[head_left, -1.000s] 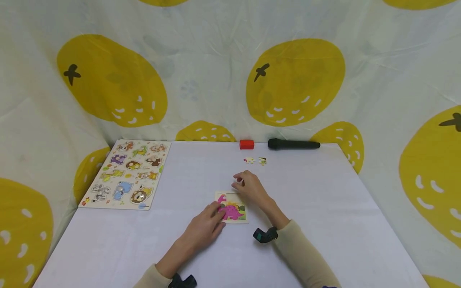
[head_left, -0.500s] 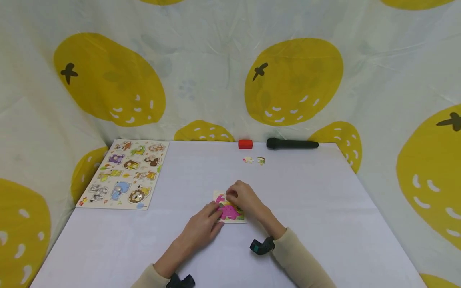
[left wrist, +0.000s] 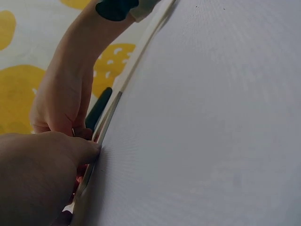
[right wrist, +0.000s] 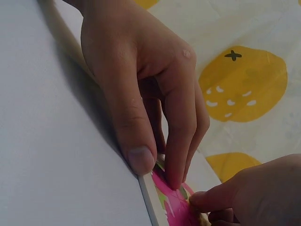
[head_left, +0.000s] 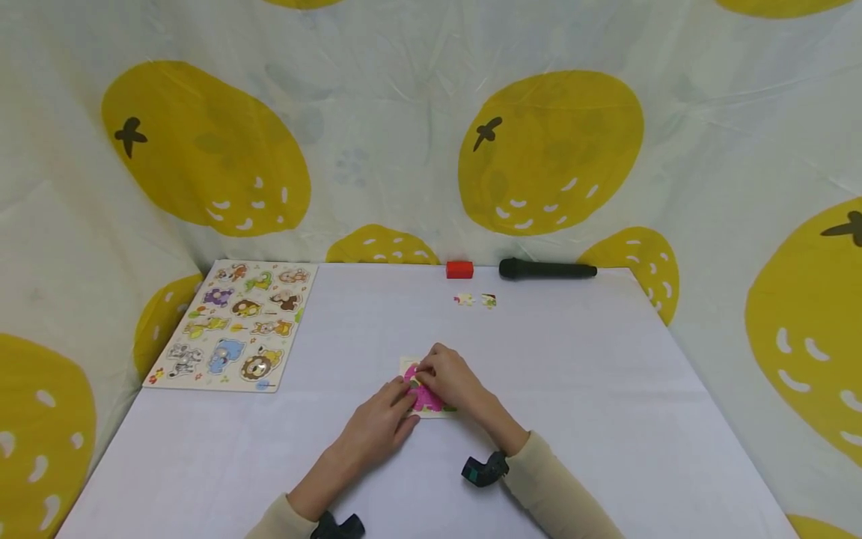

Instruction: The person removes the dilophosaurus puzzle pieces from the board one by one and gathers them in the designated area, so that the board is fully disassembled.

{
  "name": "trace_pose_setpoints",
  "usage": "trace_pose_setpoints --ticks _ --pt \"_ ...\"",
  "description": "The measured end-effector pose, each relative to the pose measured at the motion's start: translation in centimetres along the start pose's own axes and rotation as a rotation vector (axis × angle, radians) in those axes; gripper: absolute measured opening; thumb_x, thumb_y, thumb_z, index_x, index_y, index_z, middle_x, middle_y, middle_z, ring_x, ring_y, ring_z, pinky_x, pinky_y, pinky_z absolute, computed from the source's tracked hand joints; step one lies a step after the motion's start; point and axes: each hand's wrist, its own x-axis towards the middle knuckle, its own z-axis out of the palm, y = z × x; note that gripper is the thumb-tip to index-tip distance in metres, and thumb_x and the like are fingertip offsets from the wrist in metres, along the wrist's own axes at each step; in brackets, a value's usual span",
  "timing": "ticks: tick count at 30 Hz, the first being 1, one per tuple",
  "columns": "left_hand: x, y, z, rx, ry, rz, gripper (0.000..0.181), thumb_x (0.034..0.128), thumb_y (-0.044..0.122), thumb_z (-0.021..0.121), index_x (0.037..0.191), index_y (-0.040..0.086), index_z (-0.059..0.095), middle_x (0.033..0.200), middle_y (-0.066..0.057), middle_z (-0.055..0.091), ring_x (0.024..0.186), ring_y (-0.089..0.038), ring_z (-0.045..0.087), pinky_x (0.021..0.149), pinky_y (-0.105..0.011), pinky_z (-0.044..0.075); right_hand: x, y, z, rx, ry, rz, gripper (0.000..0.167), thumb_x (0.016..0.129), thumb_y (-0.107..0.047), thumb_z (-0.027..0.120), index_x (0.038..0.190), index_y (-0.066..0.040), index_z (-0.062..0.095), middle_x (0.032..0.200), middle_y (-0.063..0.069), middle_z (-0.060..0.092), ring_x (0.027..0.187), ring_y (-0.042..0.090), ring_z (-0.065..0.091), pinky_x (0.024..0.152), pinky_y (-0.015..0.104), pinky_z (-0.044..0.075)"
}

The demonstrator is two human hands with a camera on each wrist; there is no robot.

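A small square jigsaw puzzle [head_left: 428,401] with a pink dinosaur lies in front of me, partly covered by both hands. My left hand [head_left: 377,423] holds its left side. In the right wrist view the left thumb [right wrist: 141,160] sits against the board's pale edge [right wrist: 149,197] and the left fingertips press on the picture. My right hand [head_left: 454,378] has bent fingers over the puzzle's upper part, pinching what appears to be a puzzle piece, mostly hidden by the fingertips. Beyond, two loose puzzle pieces [head_left: 465,300] lie side by side.
A large animal board [head_left: 232,329] lies at the table's back left. Near the back edge are a red block [head_left: 460,270] and a black microphone [head_left: 548,269]. The table [head_left: 572,359] has a white cloth; a fruit-print curtain [head_left: 390,135] hangs behind.
My right hand has come down from above the puzzle's upper right onto its picture, moving left and nearer me. The left hand has stayed at the puzzle's left side.
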Motion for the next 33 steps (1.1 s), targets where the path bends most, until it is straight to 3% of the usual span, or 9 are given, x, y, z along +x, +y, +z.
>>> trace_pose_setpoints --ticks 9,15,24,33 --pt "-0.06 -0.01 -0.10 0.006 0.016 0.009 0.041 0.0927 0.032 0.071 0.123 0.005 0.071 0.131 -0.014 0.064 0.128 -0.031 0.060 0.105 -0.042 0.052 -0.19 -0.24 0.29 0.005 -0.038 0.048 0.022 0.094 -0.023 0.071 0.105 -0.005 0.071 0.101 0.005 0.059 0.083 0.013 0.054 0.077 0.024 0.054" --pt "0.01 -0.12 0.03 0.005 0.039 0.025 0.039 0.0921 0.031 0.072 0.122 0.004 0.071 0.130 -0.014 0.064 0.126 -0.031 0.060 0.105 -0.042 0.052 -0.16 0.07 0.49 0.036 -0.043 0.037 0.021 0.095 -0.022 0.070 0.105 -0.005 0.066 0.103 0.005 0.057 0.084 0.012 0.054 0.079 0.025 0.055" --pt "0.04 -0.12 -0.04 0.006 0.046 0.032 0.039 0.0916 0.029 0.072 0.120 0.004 0.072 0.129 -0.014 0.065 0.125 -0.031 0.061 0.106 -0.042 0.051 -0.09 0.18 0.45 0.074 -0.041 0.012 0.017 0.095 -0.019 0.069 0.103 -0.005 0.061 0.099 0.004 0.055 0.079 0.011 0.050 0.071 0.021 0.048" --pt "-0.01 -0.13 0.06 0.002 0.039 0.026 0.040 0.0921 0.030 0.072 0.122 0.004 0.071 0.129 -0.013 0.064 0.125 -0.029 0.061 0.105 -0.041 0.052 -0.17 0.21 0.58 0.085 -0.048 0.014 0.015 0.095 -0.018 0.069 0.105 -0.008 0.064 0.099 0.004 0.059 0.084 0.012 0.052 0.077 0.024 0.052"
